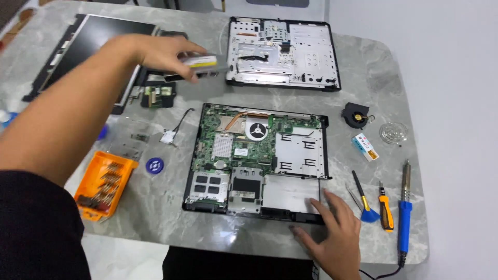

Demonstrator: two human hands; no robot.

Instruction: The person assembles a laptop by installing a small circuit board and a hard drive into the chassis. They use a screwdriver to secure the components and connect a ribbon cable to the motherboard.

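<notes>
The opened laptop base lies in the middle of the grey marble table, its green circuit board, copper heat pipe and silver shield plates bare. On that board sits a small white rectangular label, just left of the fan opening. To the right of the base, a small white box with an orange end lies near a black round fan and a clear glass dish. Left of the base is a round blue sticker-like disc, and further left an orange tray of screwdriver bits.

The left hand, reaching out above and left of the base, has its fingers clamped on a flat silver drive with a yellow label on its top face; it is held in the air, tilted, between the screen panel and the upturned keyboard cover.

The right hand rests on the base's near right corner, fingers spread and pressing flat. Right of it lie a blue brush, an orange-handled screwdriver and a blue soldering iron
</notes>
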